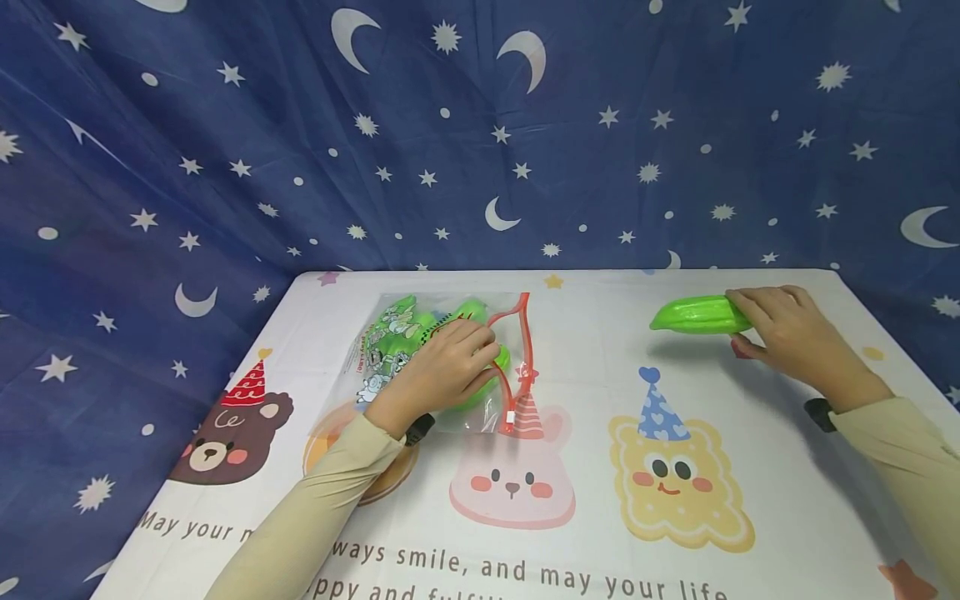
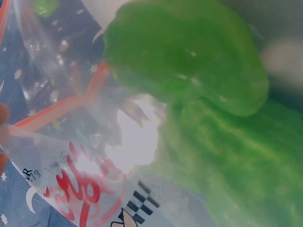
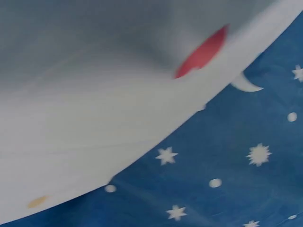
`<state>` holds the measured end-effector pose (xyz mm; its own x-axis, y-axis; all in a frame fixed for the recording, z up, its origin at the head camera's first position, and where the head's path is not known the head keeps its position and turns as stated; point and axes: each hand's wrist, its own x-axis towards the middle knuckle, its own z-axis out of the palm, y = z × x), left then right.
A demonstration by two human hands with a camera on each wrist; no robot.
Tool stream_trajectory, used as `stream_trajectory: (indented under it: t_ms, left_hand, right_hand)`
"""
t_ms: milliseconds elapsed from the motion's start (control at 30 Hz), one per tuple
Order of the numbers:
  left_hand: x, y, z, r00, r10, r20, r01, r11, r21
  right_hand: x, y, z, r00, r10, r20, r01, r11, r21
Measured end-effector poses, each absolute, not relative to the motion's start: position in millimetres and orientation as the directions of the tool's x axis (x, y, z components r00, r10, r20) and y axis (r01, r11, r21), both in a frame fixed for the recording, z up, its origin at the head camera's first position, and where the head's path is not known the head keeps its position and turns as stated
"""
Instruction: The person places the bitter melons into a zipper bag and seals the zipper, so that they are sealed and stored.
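A clear plastic zipper bag (image 1: 487, 417) with a red zip edge lies at the left middle of the table, printed with cartoon figures. Several green toy vegetables (image 1: 420, 321) show through its film. My left hand (image 1: 442, 367) pinches the bag near its opening; in the left wrist view two fingertips (image 2: 3, 113) grip the film at the left edge. Over the table's right side, my right hand (image 1: 795, 337) holds a long, ridged green toy vegetable (image 1: 697, 315) by one end, its pointed tip towards the left. Neither this hand nor that vegetable appears in the right wrist view.
A white tablecloth (image 1: 592, 375) printed with cartoon characters and lettering covers the table. Behind and at the left hangs a blue curtain (image 1: 480, 167) with moons and stars. The table's far edge runs just beyond the bag.
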<state>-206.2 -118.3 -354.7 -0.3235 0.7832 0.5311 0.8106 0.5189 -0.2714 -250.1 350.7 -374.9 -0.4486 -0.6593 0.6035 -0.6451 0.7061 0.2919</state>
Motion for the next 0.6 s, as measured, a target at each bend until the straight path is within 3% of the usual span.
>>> stream_trajectory:
  t_ms: [400,600]
  left_hand:
    - [-206.6,-118.2,-354.8,-0.310,0.781,0.542,0.808,0.517,-0.282]
    - [-206.2,-118.0,-354.5,-0.306,0.778,0.549,0.808,0.518,-0.283]
  right_hand:
    - [-244.7,303.8,-357.9,-0.324,-0.706,0.630,-0.707,0.623,0.335]
    - [-240.0,282.0,-355.6,-0.340,-0.734,0.588,-0.735,0.597,0.320]
